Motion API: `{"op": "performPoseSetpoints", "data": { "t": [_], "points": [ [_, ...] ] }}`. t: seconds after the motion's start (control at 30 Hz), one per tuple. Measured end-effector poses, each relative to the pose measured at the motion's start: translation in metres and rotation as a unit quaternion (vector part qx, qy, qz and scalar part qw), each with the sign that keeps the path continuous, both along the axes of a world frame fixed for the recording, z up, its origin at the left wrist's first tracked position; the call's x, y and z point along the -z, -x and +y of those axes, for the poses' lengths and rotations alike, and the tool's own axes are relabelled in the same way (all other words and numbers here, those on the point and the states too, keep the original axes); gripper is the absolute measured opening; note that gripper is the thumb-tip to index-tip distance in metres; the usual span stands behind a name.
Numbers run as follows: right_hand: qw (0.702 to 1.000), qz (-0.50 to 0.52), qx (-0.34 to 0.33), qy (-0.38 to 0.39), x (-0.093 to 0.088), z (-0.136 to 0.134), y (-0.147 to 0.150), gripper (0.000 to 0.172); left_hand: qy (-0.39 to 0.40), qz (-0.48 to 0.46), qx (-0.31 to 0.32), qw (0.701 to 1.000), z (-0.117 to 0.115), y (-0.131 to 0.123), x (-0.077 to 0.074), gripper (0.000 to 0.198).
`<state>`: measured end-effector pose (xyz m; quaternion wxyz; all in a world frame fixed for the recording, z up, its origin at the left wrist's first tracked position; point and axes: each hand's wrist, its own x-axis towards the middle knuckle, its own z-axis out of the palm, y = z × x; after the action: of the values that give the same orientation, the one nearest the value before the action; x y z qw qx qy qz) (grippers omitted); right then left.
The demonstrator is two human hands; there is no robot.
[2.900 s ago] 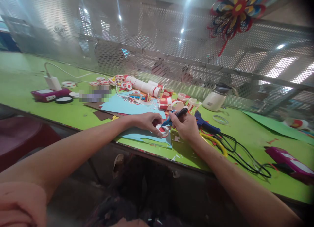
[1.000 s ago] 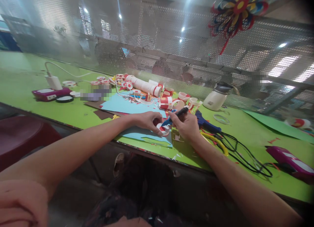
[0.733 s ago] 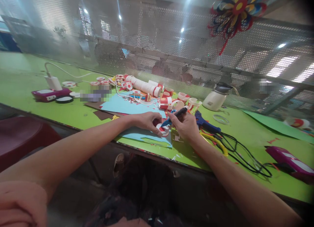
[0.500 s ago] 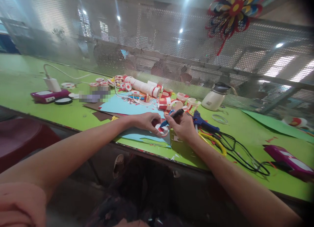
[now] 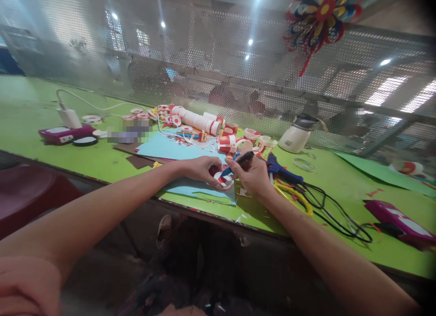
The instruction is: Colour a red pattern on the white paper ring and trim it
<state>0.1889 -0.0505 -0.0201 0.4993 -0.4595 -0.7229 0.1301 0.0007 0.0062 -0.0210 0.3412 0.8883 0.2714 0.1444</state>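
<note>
My left hand (image 5: pixel 206 169) is closed around a small round white disc (image 5: pixel 224 183) with a red centre, which looks like a paper cup base. It holds the disc at the table's front, over blue paper (image 5: pixel 184 186). In my right hand (image 5: pixel 254 175) is a slim blue tool with a thick black end (image 5: pixel 245 158), like a pen or craft knife. Its blue tip points down to the red centre of the disc; whether they touch I cannot tell. Just right of this hand lies a dark blue glue gun (image 5: pixel 283 171).
Red and white paper cups (image 5: pixel 227 143) and a white tube of stacked cups (image 5: pixel 195 119) lie behind my hands. Yellow-handled scissors (image 5: pixel 294 195) and black cords (image 5: pixel 332 211) are to the right. A white kettle (image 5: pixel 294 136) stands farther back. Purple boxes (image 5: pixel 399 223) sit at both sides.
The view has shifted slightly. Both hands keep nearly the same pose, with the blue tool still at the disc's red centre.
</note>
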Motion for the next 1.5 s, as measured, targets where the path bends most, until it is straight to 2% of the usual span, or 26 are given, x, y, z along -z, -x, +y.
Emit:
{"op": "performPoseSetpoints", "data": {
  "t": [0.2, 0.37, 0.6, 0.9, 1.5],
  "points": [
    [1.0, 0.007, 0.003, 0.008, -0.003, -0.003, 0.0, 0.04, -0.026, 0.021, -0.015, 0.999, 0.001, 0.001, -0.001, 0.049],
    [0.996, 0.08, 0.041, -0.024, -0.012, -0.008, -0.001, 0.041, -0.001, 0.012, -0.012, 1.0, 0.001, 0.002, 0.0, 0.051],
    [0.998, -0.009, 0.046, -0.031, -0.014, -0.008, -0.002, 0.044, -0.011, 0.018, -0.025, 0.999, 0.001, 0.002, 0.001, 0.054],
    [0.999, -0.023, 0.038, -0.024, -0.006, -0.003, -0.005, 0.039, -0.02, 0.02, -0.015, 0.999, 0.0, 0.002, -0.001, 0.052],
    [1.0, -0.015, 0.018, 0.014, -0.007, -0.003, -0.003, 0.039, -0.02, 0.019, -0.017, 0.999, -0.001, 0.0, -0.002, 0.05]
  ]
}}
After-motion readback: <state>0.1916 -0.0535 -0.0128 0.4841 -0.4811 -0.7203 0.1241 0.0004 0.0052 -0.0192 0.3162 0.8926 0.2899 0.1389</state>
